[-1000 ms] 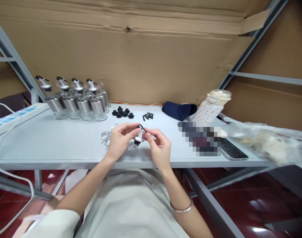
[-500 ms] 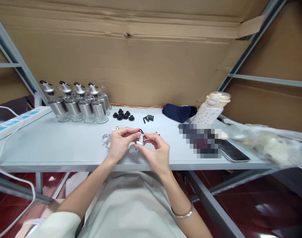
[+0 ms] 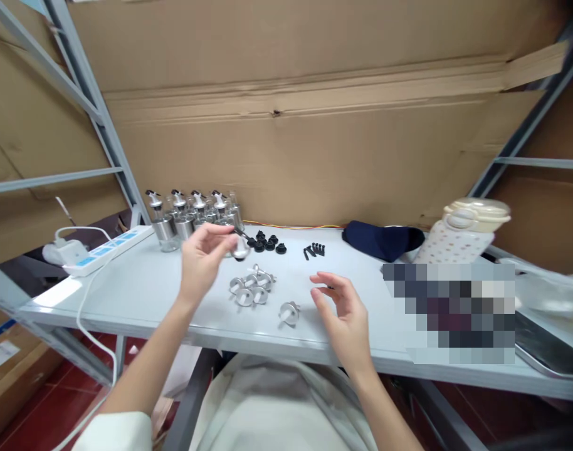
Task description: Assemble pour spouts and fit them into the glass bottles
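Between the thumb and fingers of my left hand (image 3: 204, 257) is a silver pourer top (image 3: 241, 248), held by its black lever above the table. My right hand (image 3: 343, 307) hovers over the table on the right, fingers curved and apart, with nothing between them. Several loose silver pourer caps (image 3: 253, 288) lie grouped below my left hand. A single silver cap (image 3: 289, 312) sits apart, left of my right hand. Behind the held top are several black stoppers (image 3: 268, 243), and farther right lie several small black levers (image 3: 315, 250).
Glass-and-steel oil bottles (image 3: 183, 225), some with pourers on, stand at the back left. Beside them runs a white power strip (image 3: 112, 250) with a cable. Toward the right are a navy cap (image 3: 383, 240), a dotted bottle (image 3: 460, 238), a blurred-out patch and a phone (image 3: 550, 351).
My hands have parted: the left carries the pourer top away leftward, and the right has let go and opened. The camera view has turned left, uncovering the silver caps.
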The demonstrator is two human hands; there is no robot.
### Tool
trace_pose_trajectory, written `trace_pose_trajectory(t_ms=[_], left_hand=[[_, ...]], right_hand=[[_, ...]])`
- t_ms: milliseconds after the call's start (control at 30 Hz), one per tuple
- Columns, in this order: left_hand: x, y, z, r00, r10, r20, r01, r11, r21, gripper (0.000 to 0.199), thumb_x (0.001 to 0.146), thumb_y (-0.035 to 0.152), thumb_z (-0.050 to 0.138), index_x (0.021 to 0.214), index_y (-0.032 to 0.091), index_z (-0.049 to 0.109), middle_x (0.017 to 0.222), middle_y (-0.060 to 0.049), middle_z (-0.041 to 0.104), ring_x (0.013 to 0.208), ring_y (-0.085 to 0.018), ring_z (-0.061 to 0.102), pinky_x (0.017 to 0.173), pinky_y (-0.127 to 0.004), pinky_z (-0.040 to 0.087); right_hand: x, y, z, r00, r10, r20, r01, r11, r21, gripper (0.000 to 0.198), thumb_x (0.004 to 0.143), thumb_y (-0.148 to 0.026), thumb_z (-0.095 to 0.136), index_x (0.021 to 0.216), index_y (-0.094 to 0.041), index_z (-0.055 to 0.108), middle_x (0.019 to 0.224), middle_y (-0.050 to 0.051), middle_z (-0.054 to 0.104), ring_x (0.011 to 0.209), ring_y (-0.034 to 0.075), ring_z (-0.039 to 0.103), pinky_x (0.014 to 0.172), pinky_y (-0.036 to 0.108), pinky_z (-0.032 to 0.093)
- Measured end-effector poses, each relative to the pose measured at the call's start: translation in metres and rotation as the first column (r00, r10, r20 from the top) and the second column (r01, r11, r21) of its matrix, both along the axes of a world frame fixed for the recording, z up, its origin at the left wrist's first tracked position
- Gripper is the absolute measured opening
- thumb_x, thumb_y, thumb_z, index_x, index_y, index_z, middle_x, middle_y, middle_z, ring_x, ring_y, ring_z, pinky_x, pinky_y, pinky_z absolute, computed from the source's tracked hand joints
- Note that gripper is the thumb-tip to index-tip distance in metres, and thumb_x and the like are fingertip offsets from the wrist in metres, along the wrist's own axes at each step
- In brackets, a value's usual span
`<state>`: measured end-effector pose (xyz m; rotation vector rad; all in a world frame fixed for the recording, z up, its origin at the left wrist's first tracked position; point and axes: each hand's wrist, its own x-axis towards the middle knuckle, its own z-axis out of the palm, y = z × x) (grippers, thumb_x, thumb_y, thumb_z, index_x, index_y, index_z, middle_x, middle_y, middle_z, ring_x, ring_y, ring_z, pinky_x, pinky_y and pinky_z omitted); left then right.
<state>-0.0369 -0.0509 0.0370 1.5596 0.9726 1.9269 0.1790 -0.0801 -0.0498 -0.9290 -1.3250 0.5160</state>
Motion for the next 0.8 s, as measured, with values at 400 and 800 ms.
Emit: trace_pose_trajectory(t_ms=[400,800], left_hand=[[0.008,0.037,0.001,0.972,-0.092,-0.217,0.092,0.996,-0.011,0.023,0.068,0.032,0.073,0.077,0.015,0.059,0.078,-0.003,0.066,0.075,-0.017,0.066,0.066,-0.027,0.055],[-0.037,-0.048,-0.035,0.706,0.067,-0.705,0.129,0.967,0.221,0.020,0.085,0.012,0.052,0.096,0.024,0.064,0.079,-0.004,0.071,0.071,-0.016,0.065,0.067,-0.025,0.052]], right_hand=[[-0.054,0.068,0.086,0.792,0.262,0.552,-0.249,0.963,-0.099,0.036,0.075,-0.022,0.066,0.109,-0.017,0.055,0.096,0.009,0.070,0.087,0.021,0.066,0.074,0.030,0.050],[-0.022,0.020,0.097,0.705,0.159,0.691,-0.193,0.981,-0.028,0.017,0.076,-0.038,0.058,0.083,-0.023,0.052,0.064,0.000,0.060,0.051,0.016,0.052,0.051,0.027,0.040]])
